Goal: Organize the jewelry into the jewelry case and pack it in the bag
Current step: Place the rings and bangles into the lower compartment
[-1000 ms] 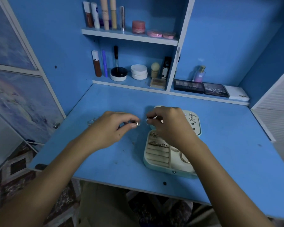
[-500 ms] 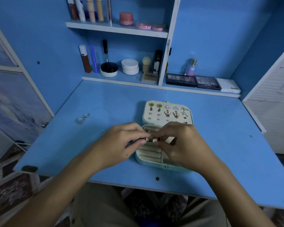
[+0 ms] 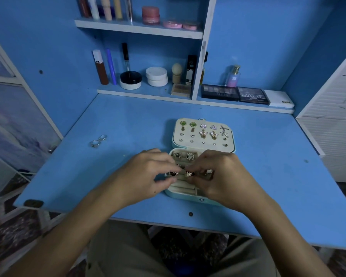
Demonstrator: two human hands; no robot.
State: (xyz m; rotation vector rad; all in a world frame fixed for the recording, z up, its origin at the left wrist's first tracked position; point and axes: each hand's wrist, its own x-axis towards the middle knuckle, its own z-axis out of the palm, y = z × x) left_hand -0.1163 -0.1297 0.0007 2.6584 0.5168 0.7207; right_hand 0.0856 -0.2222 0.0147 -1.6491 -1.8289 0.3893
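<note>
Head view: over the open jewelry case (image 3: 203, 134) on the blue surface (image 3: 268, 156), the left hand (image 3: 148, 174) and right hand (image 3: 220, 176) each pinch a small ring in the grip above the ring slots. Ring-stowing looks underway; next, press both rings in, then fetch the two loose rings (image 3: 98, 141) lying well to the left

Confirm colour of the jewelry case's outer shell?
Light teal jewelry case, cream lining inside; clearest along its front edge in the head view.

Blue desk (image 3: 268, 176); seemingly cream-lined case (image 3: 205, 145).
</note>
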